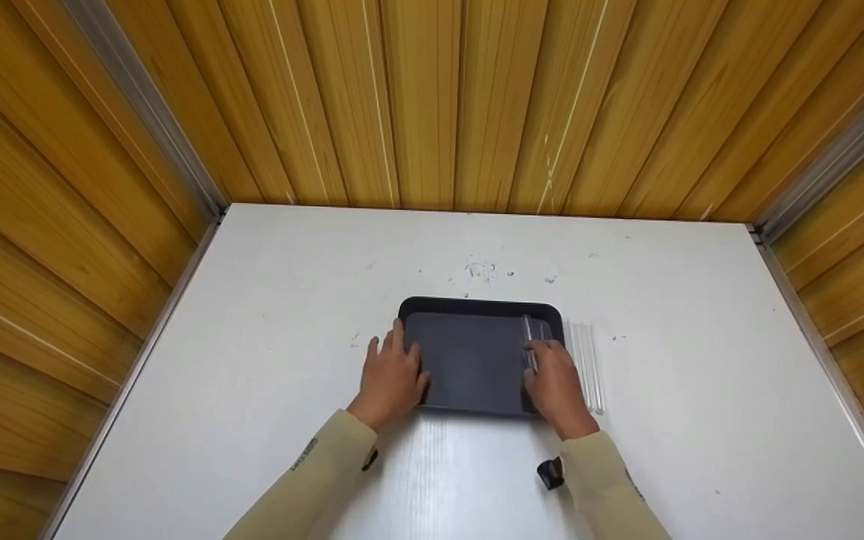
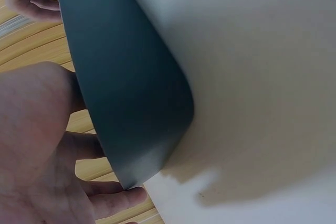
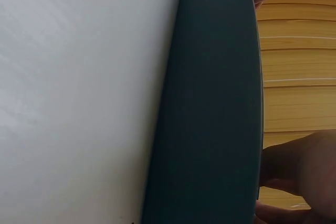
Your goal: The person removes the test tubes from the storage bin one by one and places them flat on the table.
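A dark grey rectangular tray (image 1: 469, 360) lies on the white table. My left hand (image 1: 389, 379) grips its left rim, thumb and forefinger on the inner side, other fingers along the outside. In the left wrist view the left hand (image 2: 42, 145) shows beside the tray's outer wall (image 2: 126, 77). Over the tray's right side, my right hand (image 1: 554, 384) holds clear tubes (image 1: 528, 327), with its fingers bent around them; how many is hard to tell. The wall (image 3: 210, 98) hides most of the right hand (image 3: 315, 171) in the right wrist view.
Several clear tubes (image 1: 591, 360) lie side by side on the white table (image 1: 252, 330), close against the tray's right outer side. Wood-patterned panels (image 1: 432, 105) stand behind and at both sides. Dark marks (image 1: 481, 270) dot the tabletop beyond the tray.
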Demonstrator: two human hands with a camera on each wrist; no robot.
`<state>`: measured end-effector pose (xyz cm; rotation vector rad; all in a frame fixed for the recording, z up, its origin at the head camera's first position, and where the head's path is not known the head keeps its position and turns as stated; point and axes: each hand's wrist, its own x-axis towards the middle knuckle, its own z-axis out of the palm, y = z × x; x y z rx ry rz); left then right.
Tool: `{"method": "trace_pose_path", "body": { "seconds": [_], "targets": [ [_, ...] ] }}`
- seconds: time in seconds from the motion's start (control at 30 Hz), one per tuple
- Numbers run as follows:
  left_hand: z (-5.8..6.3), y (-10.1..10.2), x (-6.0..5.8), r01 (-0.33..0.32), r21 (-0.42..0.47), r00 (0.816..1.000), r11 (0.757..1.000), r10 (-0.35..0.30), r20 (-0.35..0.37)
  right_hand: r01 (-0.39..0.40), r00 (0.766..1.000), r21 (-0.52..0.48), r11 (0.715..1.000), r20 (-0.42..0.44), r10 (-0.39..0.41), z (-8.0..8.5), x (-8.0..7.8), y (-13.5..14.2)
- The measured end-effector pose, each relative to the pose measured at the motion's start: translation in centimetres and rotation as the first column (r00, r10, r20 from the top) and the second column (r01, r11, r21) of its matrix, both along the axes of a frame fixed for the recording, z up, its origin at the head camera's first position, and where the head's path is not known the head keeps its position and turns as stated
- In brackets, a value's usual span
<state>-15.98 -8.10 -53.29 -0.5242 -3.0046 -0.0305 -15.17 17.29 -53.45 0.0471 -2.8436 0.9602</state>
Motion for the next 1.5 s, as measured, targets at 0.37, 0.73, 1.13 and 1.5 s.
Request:
{"method": "trace_pose_path", "body": {
  "seconds": [0.37,0.73,1.13,1.5],
  "targets": [
    [-0.2,0.1,-0.1,-0.002,0.028,1.000,1.000,0.002,0.004,0.012,0.999,-0.003,1.000,0.039,-0.012,0.6,0.0,0.3],
    [-0.2,-0.1,-0.1,-0.012,0.003,1.000,1.000,0.012,0.020,0.029,0.999,-0.036,0.999,0.038,-0.028,1.2,0.1,0.7],
    [0.1,-0.1,0.1,0.001,0.011,1.000,1.000,-0.001,-0.009,0.077,0.997,-0.044,0.996,0.033,-0.075,1.8,0.1,1.6],
    [-0.2,-0.2,0.1,0.001,0.031,1.000,1.000,-0.001,-0.003,0.120,0.991,-0.062,0.991,0.073,-0.115,2.2,0.1,2.3]
  ]
}}
